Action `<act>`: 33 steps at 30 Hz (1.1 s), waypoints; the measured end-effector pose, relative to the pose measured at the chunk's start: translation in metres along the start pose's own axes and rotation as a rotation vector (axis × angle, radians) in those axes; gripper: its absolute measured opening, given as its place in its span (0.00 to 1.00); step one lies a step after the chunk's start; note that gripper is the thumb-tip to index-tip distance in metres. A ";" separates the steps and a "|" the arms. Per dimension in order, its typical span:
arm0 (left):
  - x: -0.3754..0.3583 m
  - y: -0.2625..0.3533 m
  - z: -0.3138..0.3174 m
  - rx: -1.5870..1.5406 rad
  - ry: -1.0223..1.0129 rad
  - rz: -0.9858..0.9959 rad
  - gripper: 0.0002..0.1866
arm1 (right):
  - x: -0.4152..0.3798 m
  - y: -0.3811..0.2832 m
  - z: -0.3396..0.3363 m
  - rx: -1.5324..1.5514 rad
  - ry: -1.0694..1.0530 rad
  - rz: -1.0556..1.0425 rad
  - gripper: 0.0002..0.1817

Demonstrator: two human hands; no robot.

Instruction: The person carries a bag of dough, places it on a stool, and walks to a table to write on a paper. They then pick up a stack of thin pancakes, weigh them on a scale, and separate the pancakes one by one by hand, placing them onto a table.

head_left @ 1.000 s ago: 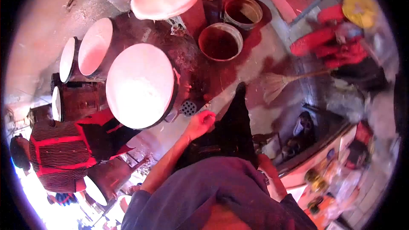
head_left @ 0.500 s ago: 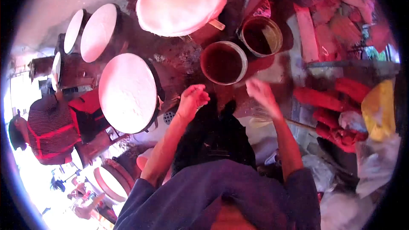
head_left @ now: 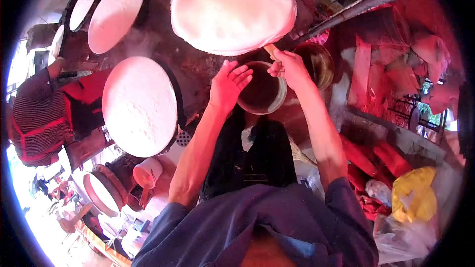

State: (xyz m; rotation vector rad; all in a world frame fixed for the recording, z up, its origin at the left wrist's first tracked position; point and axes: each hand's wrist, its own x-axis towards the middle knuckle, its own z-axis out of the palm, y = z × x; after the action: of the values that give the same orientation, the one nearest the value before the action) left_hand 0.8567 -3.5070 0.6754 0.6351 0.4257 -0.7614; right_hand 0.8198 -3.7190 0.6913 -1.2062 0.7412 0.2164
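Observation:
My right hand [head_left: 289, 69] is at the short wooden handle [head_left: 270, 50] that sticks out beneath a large pale round of thin, flatbread-like sheet [head_left: 232, 12]. Its fingers are curled and appear closed around the handle's end. Left of it, my left hand [head_left: 229, 86] is empty, palm turned inward, with the fingers loosely bent and apart. It hovers just below the pale round, beside a dark bucket [head_left: 262, 89]. Partly behind my right forearm stands a second bucket [head_left: 319, 64].
Several round pale-topped griddles stand to the left, the nearest one [head_left: 141, 106] with a perforated ladle [head_left: 183, 138] beside it. A person in a striped top [head_left: 42, 113] is at far left. A long dark pole [head_left: 366, 7], red bundles [head_left: 361, 155] and a yellow bag [head_left: 414, 195] lie right.
Both hands have moved forward, up the view. My right hand has reached the wooden handle of the pale round. The view has shifted, and the pole at upper right shows more fully.

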 end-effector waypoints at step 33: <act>0.055 0.081 0.043 -0.296 -0.058 0.486 0.48 | 0.111 -0.107 -0.024 0.622 -0.167 -0.101 0.35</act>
State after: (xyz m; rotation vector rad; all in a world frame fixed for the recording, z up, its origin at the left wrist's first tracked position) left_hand 0.9590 -3.5186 0.7062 0.4116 0.3048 -0.2453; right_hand 0.9494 -3.8051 0.7007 -0.6220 0.5409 -0.0041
